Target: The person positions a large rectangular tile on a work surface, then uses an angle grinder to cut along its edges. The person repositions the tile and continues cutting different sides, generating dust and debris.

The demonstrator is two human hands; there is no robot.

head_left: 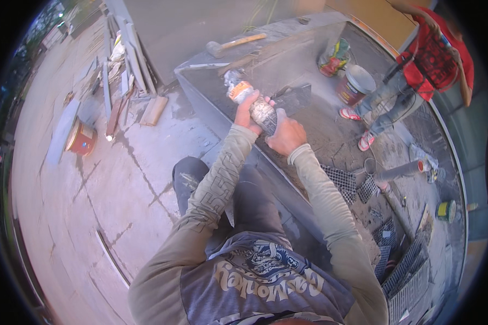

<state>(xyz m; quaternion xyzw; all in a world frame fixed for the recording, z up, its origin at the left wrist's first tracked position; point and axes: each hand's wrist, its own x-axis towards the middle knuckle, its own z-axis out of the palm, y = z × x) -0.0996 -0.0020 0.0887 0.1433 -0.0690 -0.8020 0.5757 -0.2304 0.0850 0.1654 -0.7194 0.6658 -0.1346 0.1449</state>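
Observation:
Both of my hands are wrapped round a dust-covered power tool that looks like an angle grinder (263, 115), with a silver head and an orange band. My left hand (245, 115) grips it near the orange band, and my right hand (287, 134) holds its rear end. The tool points away and to the left, over the edge of a grey, low-walled basin (211, 103). Whether its head touches the wall, I cannot tell. Just beyond my hands a dark, flat trowel-like piece (294, 97) lies in the basin.
A hammer (236, 44) rests on the far ledge. Inside the basin stand a white bucket (359, 80) and a colourful bag (334, 58); a person in red (439, 54) stands beside them. Mosaic tile sheets (339, 181) lie right. Planks (135, 59) and a reddish bucket (82, 138) are left.

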